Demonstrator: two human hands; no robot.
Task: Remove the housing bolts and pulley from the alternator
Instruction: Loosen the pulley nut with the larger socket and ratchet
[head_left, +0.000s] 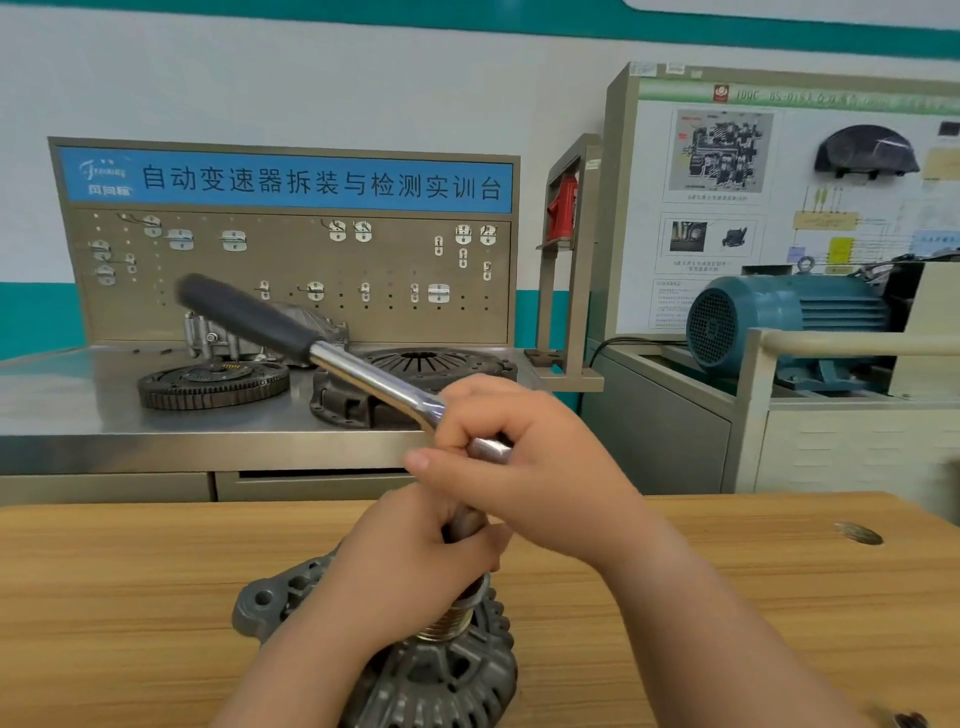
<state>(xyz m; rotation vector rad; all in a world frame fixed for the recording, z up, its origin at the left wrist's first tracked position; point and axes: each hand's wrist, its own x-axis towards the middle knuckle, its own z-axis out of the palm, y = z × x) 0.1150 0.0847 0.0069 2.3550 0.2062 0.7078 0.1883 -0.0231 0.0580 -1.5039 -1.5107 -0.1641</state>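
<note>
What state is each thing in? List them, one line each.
alternator: lying flat on the wooden table, pulley side up.
pulley: mounted on the alternator, under the socket.
socket: upright, gripped by the left hand.
ratchet: head held by the right hand, handle tilted up, free.
flywheel: lying flat on the steel bench.
pressure plate: lying flat beside it.

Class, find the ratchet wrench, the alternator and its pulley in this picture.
ratchet wrench (363, 375): head view, on its chrome shaft just below the black grip.
alternator (441, 686): head view, on the grey ribbed front housing.
pulley (453, 621): head view, on its grooved side.
</note>
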